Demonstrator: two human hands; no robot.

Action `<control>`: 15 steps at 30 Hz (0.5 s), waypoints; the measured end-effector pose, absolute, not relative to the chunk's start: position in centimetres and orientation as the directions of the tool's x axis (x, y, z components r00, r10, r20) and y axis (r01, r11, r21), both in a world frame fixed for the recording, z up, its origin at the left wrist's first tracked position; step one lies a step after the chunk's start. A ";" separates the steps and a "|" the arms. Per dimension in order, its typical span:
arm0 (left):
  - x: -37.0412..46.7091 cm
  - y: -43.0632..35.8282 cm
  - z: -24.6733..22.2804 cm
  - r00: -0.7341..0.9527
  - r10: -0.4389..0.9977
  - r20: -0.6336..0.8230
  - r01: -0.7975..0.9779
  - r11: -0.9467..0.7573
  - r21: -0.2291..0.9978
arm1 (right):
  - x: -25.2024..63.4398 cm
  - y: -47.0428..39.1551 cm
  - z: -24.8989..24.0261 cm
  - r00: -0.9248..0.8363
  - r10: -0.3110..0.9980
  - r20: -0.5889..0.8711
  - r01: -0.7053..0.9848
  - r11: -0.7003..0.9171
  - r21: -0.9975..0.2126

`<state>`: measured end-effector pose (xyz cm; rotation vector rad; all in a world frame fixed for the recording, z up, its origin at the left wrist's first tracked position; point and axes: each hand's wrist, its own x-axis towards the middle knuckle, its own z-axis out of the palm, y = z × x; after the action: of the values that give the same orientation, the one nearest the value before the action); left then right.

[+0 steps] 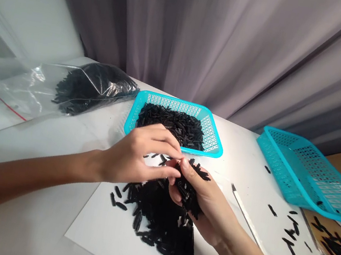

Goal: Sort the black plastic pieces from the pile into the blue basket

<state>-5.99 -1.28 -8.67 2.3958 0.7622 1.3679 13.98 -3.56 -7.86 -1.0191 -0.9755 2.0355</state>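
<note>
My right hand [207, 195] is closed around a handful of small black strips [191, 184], palm turned up over a white sheet. My left hand [146, 154] reaches across to it, thumb and fingertips drawn together in a pinch at the right thumb. Whatever sits between those left fingertips is too small or hidden to make out. Below both hands lies a loose heap of black strips [163, 223] on the white sheet [90, 227]. Just behind the hands stands a turquoise basket [215, 151] with many more black strips inside.
A clear plastic bag [36, 82] holding black strips lies at the left. At the right stands a second turquoise basket [292, 184]. A slim knife-like tool [246, 213] rests beside my right forearm. Stray strips [290, 250] are scattered at the right. Grey curtains [187, 33] hang behind.
</note>
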 end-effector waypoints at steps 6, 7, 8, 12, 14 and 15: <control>-6.1 -1.6 -8.2 0.402 0.580 0.709 0.303 -0.814 0.495 | 13.9 -3.5 -7.7 -0.475 0.804 -0.357 -0.255 -0.514 -0.819; -6.2 -1.5 -8.2 0.398 0.579 0.712 0.308 -0.815 0.490 | 14.0 -3.4 -7.6 -0.470 0.810 -0.352 -0.263 -0.509 -0.820; -6.4 -1.5 -8.1 0.394 0.569 0.722 0.315 -0.821 0.476 | 14.1 -3.4 -7.5 -0.463 0.815 -0.349 -0.266 -0.503 -0.822; -6.5 -1.4 -8.1 0.397 0.490 0.776 0.329 -0.865 0.378 | 14.1 -3.2 -7.4 -0.449 0.823 -0.349 -0.243 -0.488 -0.838; -6.5 -1.4 -8.3 0.410 0.468 0.783 0.343 -0.874 0.343 | 14.1 -3.2 -7.5 -0.450 0.818 -0.357 -0.228 -0.492 -0.840; -6.5 -1.4 -8.3 0.412 0.465 0.784 0.354 -0.874 0.333 | 14.0 -3.2 -7.6 -0.450 0.816 -0.363 -0.221 -0.495 -0.840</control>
<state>-6.48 -1.41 -8.33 2.5416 0.7401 1.4674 14.05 -3.17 -7.57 -1.0437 -0.9679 1.9961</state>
